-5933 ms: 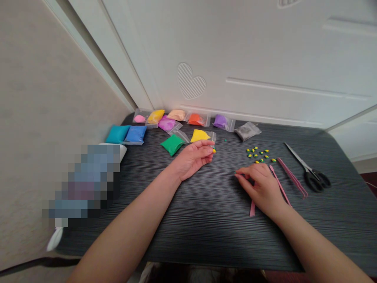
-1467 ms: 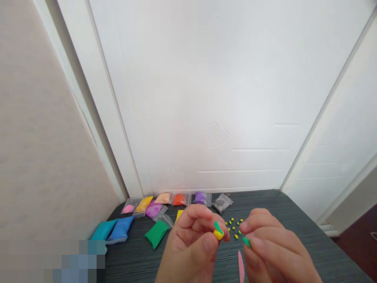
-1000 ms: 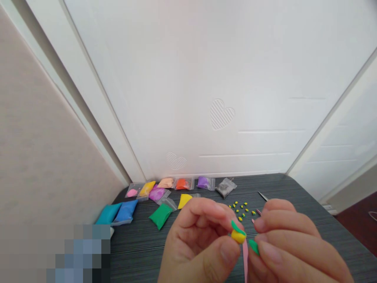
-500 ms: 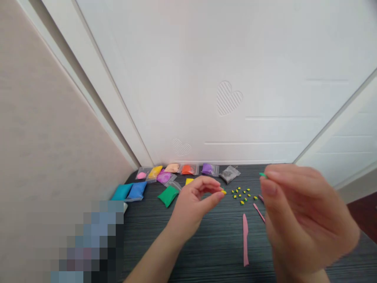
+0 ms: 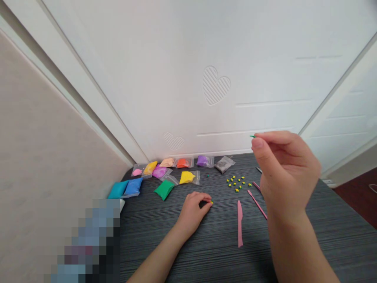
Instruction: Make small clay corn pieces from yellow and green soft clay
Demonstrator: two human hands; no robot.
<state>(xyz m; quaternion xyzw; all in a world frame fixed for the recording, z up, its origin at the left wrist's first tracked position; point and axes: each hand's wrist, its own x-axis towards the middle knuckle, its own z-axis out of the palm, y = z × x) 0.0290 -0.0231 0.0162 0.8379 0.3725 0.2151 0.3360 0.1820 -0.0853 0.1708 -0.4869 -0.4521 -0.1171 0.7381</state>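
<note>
Single head-worn camera, above the dark striped tabletop [image 5: 218, 247], faces forward and down. White heart-embossed panel [image 5: 165, 78] occupies twelve o'clock; right hand [image 5: 290, 169], at three, is nearer the lens than left hand [image 5: 193, 210], at six.

The sliver [image 5: 252, 136] is green, the small pieces [image 5: 236, 190] yellow and green, the knife [image 5: 240, 226] pink — the surface [image 5: 218, 251] dark with fine grey streaks — one packet [image 5: 164, 190] green, the larger heart [image 5: 216, 87] white with diagonal stripes.
</note>
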